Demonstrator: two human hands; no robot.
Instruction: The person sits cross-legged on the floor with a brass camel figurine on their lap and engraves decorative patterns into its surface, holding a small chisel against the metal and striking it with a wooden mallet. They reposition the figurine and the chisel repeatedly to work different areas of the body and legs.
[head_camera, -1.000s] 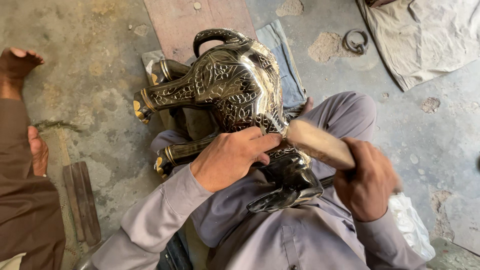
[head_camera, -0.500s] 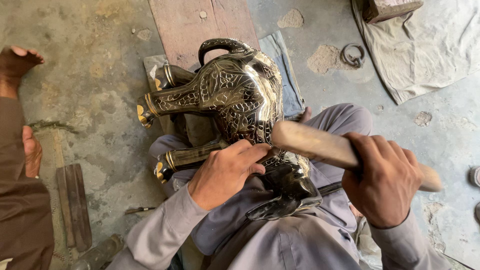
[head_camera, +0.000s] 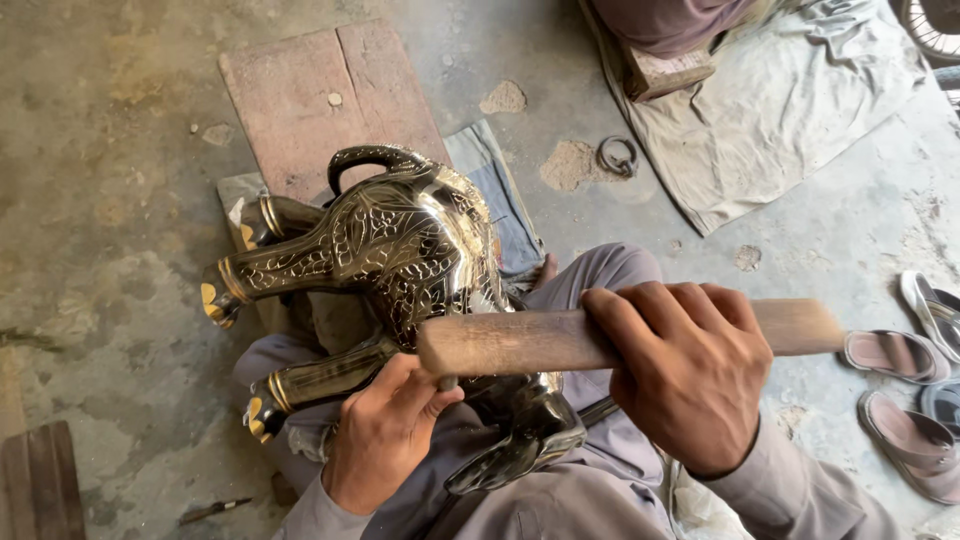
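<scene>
A black metal elephant figure (head_camera: 400, 250) with fine pale engraving and gold-tipped legs lies on its side across my lap. My left hand (head_camera: 385, 440) rests on its lower body, fingers closed on a thin dark metal tool (head_camera: 447, 382) set against the surface. My right hand (head_camera: 685, 375) grips a thick wooden stick (head_camera: 510, 342) at mid-length. The stick lies level, and its left end is just above the tool and my left thumb. Most of the tool is hidden by my fingers.
A reddish wooden board (head_camera: 320, 100) and a folded blue cloth (head_camera: 495, 190) lie behind the figure. A metal ring (head_camera: 617, 155) sits near a grey sheet (head_camera: 790, 110) where another person sits by a wooden block (head_camera: 670, 70). Sandals (head_camera: 900, 350) lie at right, a small tool (head_camera: 215, 510) at lower left.
My right hand has slid forward along the stick, which has turned from slanted to level above my left hand. The view has shifted, and the person at left is out of sight.
</scene>
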